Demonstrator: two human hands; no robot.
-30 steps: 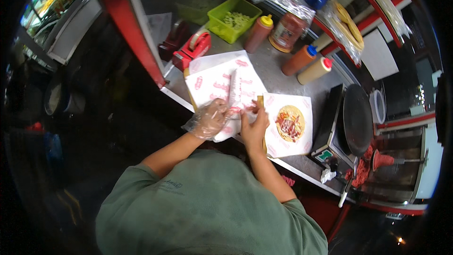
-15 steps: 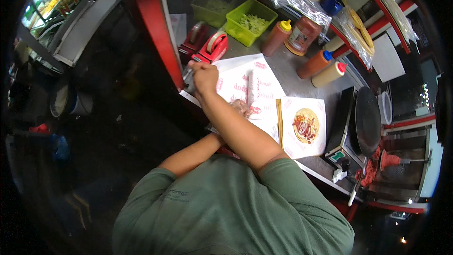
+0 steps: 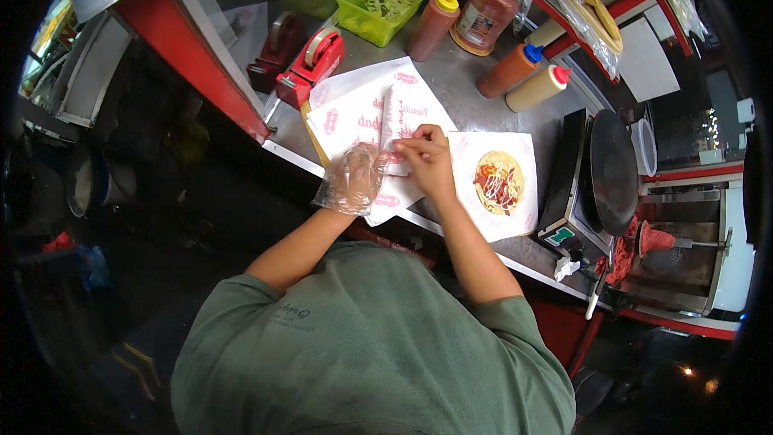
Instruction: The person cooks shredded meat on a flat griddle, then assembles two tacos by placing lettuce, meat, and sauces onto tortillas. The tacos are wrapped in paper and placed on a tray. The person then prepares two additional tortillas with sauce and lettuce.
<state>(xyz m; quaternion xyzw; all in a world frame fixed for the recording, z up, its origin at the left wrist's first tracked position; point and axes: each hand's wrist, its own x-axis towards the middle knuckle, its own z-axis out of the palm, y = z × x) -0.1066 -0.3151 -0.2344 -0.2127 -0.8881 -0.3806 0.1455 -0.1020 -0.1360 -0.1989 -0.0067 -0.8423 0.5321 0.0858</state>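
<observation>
A slim roll wrapped in white printed paper [image 3: 391,115] lies on a stack of printed paper sheets [image 3: 342,118] on the counter. My left hand [image 3: 354,179], in a clear plastic glove, is closed around the roll's near end. From the right, my bare right hand [image 3: 430,163] reaches to the roll's side, thumb and fingertips pinched together; whatever is between them is too small to make out. Beside my right hand, an open flatbread [image 3: 499,183] topped with meat, red sauce and white sauce rests flat on another paper sheet [image 3: 519,145].
A red tape dispenser [image 3: 310,66] stands beyond the sheets at the left. Behind are a green tub of chopped greens [image 3: 374,31], sauce bottles [image 3: 433,26] and a large jar [image 3: 485,20]. A round black griddle [image 3: 614,173] sits at the right, and a red post [image 3: 189,56] rises at the left.
My right hand has come from the tape dispenser back to the roll, uncrossing my arms. My left hand stays at the roll's near end. The whole view has shifted.
</observation>
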